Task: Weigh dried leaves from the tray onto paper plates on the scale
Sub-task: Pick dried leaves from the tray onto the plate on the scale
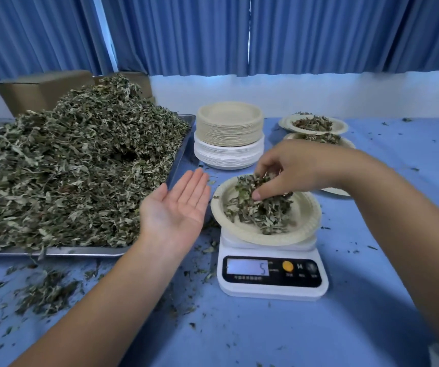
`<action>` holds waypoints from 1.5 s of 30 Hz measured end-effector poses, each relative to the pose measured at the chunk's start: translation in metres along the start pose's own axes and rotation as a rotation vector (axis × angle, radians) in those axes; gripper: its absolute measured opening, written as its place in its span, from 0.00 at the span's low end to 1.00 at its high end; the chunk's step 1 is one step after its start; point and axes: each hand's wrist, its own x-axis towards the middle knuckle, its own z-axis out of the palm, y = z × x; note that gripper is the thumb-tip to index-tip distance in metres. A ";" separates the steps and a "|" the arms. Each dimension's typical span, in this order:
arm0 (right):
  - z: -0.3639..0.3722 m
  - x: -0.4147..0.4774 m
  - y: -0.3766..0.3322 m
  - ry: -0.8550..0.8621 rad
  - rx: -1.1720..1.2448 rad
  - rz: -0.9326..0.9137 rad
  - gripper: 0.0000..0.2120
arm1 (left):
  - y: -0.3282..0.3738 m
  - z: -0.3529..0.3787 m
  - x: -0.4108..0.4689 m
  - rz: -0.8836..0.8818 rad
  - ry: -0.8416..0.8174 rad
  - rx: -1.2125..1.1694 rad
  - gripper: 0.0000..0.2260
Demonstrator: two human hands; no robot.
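A metal tray (183, 144) on the left carries a tall heap of dried leaves (75, 165). A white digital scale (271, 282) stands in the middle, its display showing 5. A paper plate (305, 221) sits on the scale with a small pile of leaves (263, 213) in it. My right hand (297, 168) reaches down over the plate and pinches a tuft of those leaves. My left hand (176, 205) is held palm up and flat between the tray and the plate, holding nothing.
A stack of unused paper plates (229, 133) stands behind the scale. Filled plates (316, 125) lie at the back right. Loose leaf scraps (43, 290) litter the blue tablecloth. Cardboard boxes (40, 88) sit behind the tray.
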 end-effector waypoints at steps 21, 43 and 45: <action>0.020 0.007 -0.008 -0.009 0.142 -0.166 0.05 | 0.004 -0.002 0.002 0.014 -0.004 0.026 0.22; 0.015 0.008 -0.007 0.219 0.191 -0.124 0.04 | 0.001 0.011 -0.006 0.264 -0.344 0.823 0.28; 0.016 0.007 -0.007 0.223 0.181 -0.125 0.05 | 0.000 0.012 -0.007 0.197 -0.419 0.818 0.30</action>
